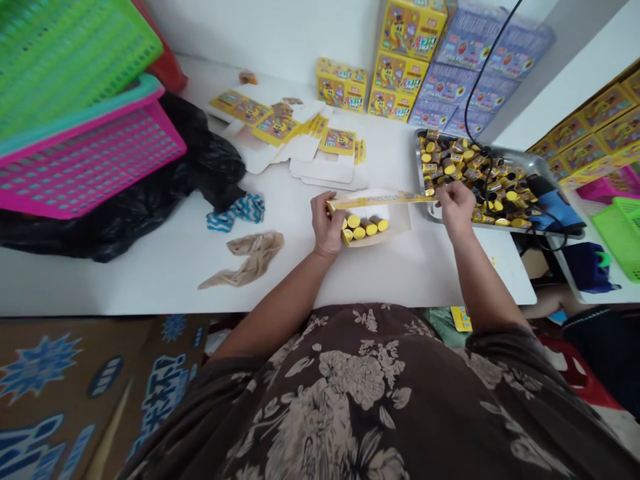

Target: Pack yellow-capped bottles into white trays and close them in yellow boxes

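Observation:
A small yellow-and-white carton (395, 230) lies on the white table in front of me, one side facing me uncovered. Several small cups with yellow lids (370, 228) rest in it, grouped toward its left end. My left hand (327, 227) grips the carton's left end, thumb toward the front. With fingers pinched, my right hand (456, 205) holds the right end of the carton's printed yellow flap (390, 199). Just beyond that hand stands a metal tray (423, 207) heaped with more small yellow-lidded cups (453, 163).
Flattened cartons (300, 143) lie at the back, near stacked yellow boxes (400, 73) and purple boxes (467, 67). Plastic baskets (90, 167) and a black bag (200, 147) sit left. A beige cloth (250, 260) lies nearby. A black cable (470, 100) hangs over the tray.

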`<state>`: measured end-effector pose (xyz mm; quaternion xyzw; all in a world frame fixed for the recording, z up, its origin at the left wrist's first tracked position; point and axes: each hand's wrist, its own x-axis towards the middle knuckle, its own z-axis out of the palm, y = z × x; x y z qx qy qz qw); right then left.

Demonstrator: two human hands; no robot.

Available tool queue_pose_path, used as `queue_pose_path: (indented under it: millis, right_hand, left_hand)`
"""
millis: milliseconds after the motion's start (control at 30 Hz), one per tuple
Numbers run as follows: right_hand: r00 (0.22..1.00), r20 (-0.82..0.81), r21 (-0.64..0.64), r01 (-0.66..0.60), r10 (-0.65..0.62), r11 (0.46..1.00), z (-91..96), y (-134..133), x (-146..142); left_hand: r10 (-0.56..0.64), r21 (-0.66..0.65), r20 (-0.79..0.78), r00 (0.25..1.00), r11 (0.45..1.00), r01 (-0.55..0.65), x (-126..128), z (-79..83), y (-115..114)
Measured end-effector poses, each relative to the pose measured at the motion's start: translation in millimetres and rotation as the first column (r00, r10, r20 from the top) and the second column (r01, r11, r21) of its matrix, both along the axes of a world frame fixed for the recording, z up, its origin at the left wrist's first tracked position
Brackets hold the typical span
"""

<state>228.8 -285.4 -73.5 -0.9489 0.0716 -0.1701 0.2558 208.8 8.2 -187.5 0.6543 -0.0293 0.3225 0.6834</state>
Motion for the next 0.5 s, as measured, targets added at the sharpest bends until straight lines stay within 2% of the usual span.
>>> queue_pose_path:
  millis: [67, 133, 200, 367, 500]
  right_hand:
    - [0.971, -0.202, -0.123, 0.107, -0.131, 0.987, -0.6, -6.7, 39.4]
    - [0.935, -0.311, -0.238, 0.099, -0.172, 0.966, -1.9, -6.8, 68.6]
    - [0.926, -0.341, -0.278, 0.064, -0.161, 0.958, -2.8, -4.4, 81.4]
    - [0.943, -0.311, -0.267, 0.028, -0.114, 0.963, -3.3, -9.3, 60.3]
    - [0.938, -0.335, -0.264, -0.002, -0.090, 0.965, -11.2, -16.7, 48.8]
  left_hand:
    - [-0.003, 0.008, -0.006, 1.000, 1.000, 0.003, 0.1, 0.3, 1.5]
    - [-0.011, 0.023, -0.014, 1.000, 1.000, 0.011, -0.8, 0.8, 3.1]
    - [-0.024, 0.033, -0.017, 1.000, 0.999, 0.025, -2.1, 1.4, 3.9]
    - [-0.013, 0.050, -0.013, 1.000, 0.999, 0.013, -2.5, 1.2, 1.0]
    - [0.001, 0.054, -0.022, 1.000, 0.999, 0.000, 0.1, -0.2, -0.8]
